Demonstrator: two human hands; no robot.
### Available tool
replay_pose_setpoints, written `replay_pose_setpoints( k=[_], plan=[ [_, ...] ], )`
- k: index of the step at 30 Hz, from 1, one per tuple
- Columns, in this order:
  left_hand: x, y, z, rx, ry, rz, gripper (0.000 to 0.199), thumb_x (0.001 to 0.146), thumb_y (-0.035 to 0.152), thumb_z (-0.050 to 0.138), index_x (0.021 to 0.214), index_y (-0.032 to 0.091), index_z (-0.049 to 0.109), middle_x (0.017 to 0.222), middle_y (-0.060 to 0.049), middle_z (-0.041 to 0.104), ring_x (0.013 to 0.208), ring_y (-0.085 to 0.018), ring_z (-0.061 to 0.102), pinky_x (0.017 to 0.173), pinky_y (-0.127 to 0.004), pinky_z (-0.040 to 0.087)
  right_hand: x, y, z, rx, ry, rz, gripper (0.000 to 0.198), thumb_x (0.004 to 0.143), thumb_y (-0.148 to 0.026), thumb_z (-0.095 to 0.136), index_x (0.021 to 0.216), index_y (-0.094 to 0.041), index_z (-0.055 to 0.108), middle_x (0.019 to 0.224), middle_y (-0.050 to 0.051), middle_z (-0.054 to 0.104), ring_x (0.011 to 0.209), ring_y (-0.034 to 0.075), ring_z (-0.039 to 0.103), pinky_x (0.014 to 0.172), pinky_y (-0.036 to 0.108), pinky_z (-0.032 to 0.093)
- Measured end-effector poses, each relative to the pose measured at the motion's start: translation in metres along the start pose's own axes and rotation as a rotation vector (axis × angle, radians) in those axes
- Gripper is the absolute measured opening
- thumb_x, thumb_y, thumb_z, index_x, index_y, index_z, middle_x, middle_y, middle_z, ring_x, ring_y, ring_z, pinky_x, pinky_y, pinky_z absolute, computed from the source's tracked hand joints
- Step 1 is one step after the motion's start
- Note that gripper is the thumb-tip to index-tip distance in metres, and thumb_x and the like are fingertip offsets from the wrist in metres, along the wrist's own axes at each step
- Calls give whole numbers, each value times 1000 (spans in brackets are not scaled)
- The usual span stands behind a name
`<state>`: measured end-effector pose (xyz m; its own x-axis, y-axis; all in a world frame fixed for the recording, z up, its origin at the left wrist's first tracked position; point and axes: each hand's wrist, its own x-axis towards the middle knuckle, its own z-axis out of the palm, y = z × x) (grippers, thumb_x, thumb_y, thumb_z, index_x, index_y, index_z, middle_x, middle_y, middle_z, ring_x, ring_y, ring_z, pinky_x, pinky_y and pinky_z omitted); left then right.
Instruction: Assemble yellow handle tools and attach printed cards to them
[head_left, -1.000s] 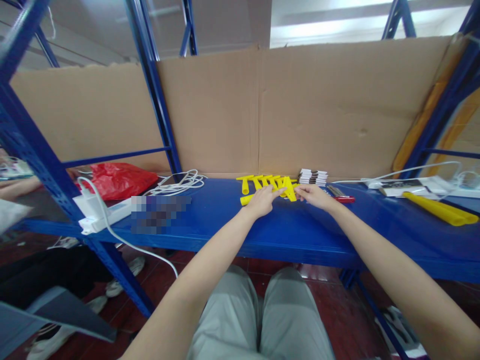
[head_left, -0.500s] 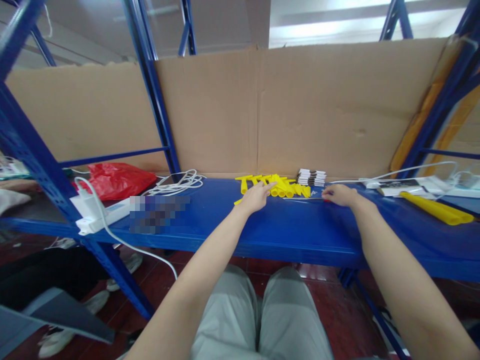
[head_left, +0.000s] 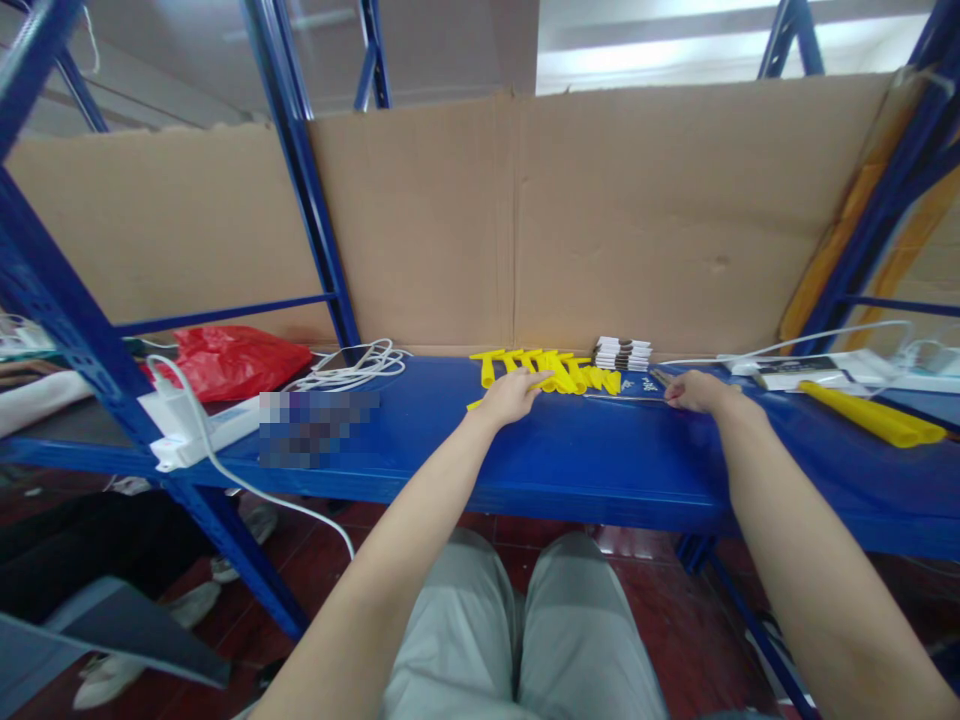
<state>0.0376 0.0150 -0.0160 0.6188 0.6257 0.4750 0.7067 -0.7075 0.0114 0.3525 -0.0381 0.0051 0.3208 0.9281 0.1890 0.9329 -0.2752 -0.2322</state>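
on the bench (head_left: pixel 592 460), the left hand (head_left: pixel 513 397) touches yellow pieces (head_left: pixel 576 380) spread from twelve to three o'clock; i cannot tell whether it grips. pressing could roll them. at three, well apart, the right hand (head_left: pixel 697 392) pinches a thin rod (head_left: pixel 628 398), which, swung, could scatter them. farther, at two, a bump could topple the white stack (head_left: pixel 622 355).

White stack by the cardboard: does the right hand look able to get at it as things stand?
Probably yes: the right hand is just to the right of the white stack, with nothing tall visible between; whether it holds something is unclear.
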Motion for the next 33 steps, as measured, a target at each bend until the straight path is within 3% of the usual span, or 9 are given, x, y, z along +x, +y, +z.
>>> replay_pose_setpoints(
  k=[5,15,22,28,33],
  plan=[
    [0,-1,1,-5,13,8,42,93,21,44,134,24,52,107,-8,65,99,-20,60,88,-32,47,1,8,-2,-107,-87,170,3,71,-22,65,71,-22,69,96,10,70,99,33,63,86,55,45],
    [1,-4,4,-28,23,14,41,93,23,46,134,25,53,109,-8,66,100,-21,61,89,-35,47,16,27,6,-88,-58,115,13,72,-29,64,79,-20,70,89,15,70,89,36,65,80,59,46],
    [0,0,-1,-48,13,-15,41,92,21,48,132,24,55,116,-9,65,104,-22,61,91,-34,46,24,29,10,-36,12,266,20,76,-22,54,86,-18,71,107,20,67,103,39,60,88,62,40],
    [1,-1,1,-59,4,-15,40,92,24,50,131,24,56,116,-9,65,106,-22,61,93,-35,46,35,37,25,-79,126,275,34,76,-28,52,102,-22,72,109,18,67,101,37,61,87,63,41],
    [1,-2,2,-59,9,-18,39,91,23,51,130,24,57,119,-8,65,108,-21,60,94,-34,46,28,29,23,-69,75,289,37,77,-23,48,105,-27,73,116,17,66,106,39,59,91,68,36]
  ],
)
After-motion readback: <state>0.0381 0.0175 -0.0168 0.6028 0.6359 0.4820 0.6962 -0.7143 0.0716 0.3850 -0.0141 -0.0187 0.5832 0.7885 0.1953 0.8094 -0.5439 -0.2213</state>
